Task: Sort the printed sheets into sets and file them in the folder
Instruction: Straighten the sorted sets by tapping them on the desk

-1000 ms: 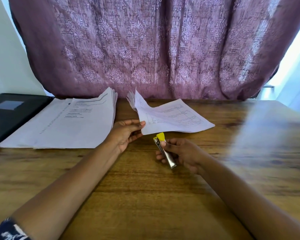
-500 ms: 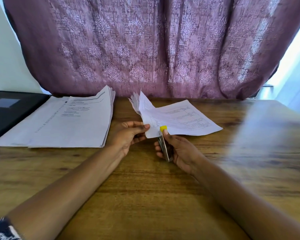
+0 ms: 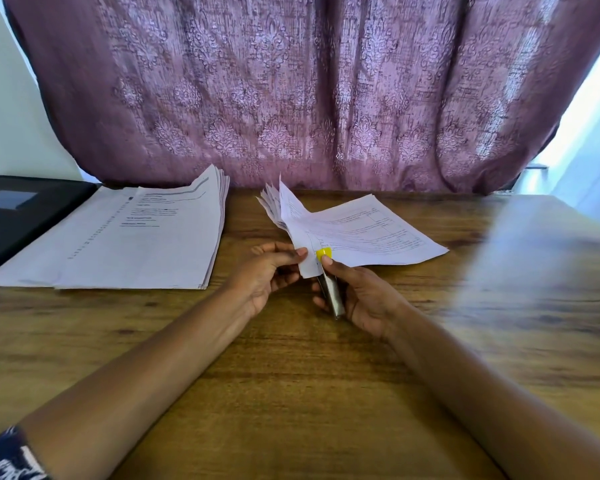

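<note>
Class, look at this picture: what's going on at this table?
A person is fastening printed sheets into a set. The left hand pinches the near corner of the fanned set, while the right hand holds a small yellow-tipped stapler at that corner. A larger stack lies on the wooden table to the left, beside a closed black folder.

Single head-worn wide-angle camera is looking forward and down over the wooden table (image 3: pixel 291 393), facing the purple curtain (image 3: pixel 291 81) behind it. It is sitting close, with left hand (image 3: pixel 267 271) and right hand (image 3: pixel 364 299) meeting mid-frame.
</note>
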`<state>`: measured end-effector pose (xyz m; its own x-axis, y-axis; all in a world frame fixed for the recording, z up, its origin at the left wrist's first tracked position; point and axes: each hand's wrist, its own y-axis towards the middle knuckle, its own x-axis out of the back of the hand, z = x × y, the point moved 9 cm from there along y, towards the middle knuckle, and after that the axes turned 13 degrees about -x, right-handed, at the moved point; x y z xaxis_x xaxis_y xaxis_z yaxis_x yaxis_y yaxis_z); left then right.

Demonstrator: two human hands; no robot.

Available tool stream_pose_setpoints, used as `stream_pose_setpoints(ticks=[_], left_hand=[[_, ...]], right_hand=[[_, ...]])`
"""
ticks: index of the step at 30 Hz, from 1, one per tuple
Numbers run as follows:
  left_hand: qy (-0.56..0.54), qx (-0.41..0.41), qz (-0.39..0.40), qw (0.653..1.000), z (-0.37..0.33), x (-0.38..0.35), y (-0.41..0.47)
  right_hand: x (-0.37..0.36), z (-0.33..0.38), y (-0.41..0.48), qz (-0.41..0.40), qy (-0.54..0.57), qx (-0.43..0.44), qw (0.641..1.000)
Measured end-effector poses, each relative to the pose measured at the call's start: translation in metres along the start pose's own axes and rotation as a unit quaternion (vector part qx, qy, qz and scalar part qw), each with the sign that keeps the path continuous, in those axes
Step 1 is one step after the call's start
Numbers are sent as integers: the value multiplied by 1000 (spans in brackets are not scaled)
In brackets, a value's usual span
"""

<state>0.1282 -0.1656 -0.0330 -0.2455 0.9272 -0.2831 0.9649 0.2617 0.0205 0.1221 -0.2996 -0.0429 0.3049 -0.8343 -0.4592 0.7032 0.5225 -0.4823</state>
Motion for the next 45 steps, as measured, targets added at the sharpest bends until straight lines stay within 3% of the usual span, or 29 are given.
stream_pose_setpoints(ticks=[15, 19, 22, 24, 26, 28, 34, 38, 45], left_hand=[[-5, -16, 13, 1000, 4, -6, 3], [10, -30, -8, 999, 2, 3, 8], [0, -10, -13, 1000, 5, 4, 11], [-27, 18, -18, 999, 10, 3, 10], [-27, 38, -27, 999, 14, 0, 9], [-18, 47, -25, 998, 15, -5, 8], [22, 52, -10, 998, 21, -31, 8], [46, 29, -12, 998, 24, -49, 13], [67, 28, 50, 996, 32, -88, 4]], right_hand=[[12, 7, 7, -46, 6, 39, 998], [15, 9, 1, -66, -165, 15, 984], [42, 28, -13, -169, -362, 33, 916], [67, 49, -27, -276, -502, 64, 817], [96, 65, -51, -391, -567, 78, 721], [122, 73, -74, -451, -583, 88, 670], [219, 94, -127, -569, -545, 107, 606], [269, 106, -151, -622, -505, 101, 590], [329, 121, -175, -691, -448, 83, 561]])
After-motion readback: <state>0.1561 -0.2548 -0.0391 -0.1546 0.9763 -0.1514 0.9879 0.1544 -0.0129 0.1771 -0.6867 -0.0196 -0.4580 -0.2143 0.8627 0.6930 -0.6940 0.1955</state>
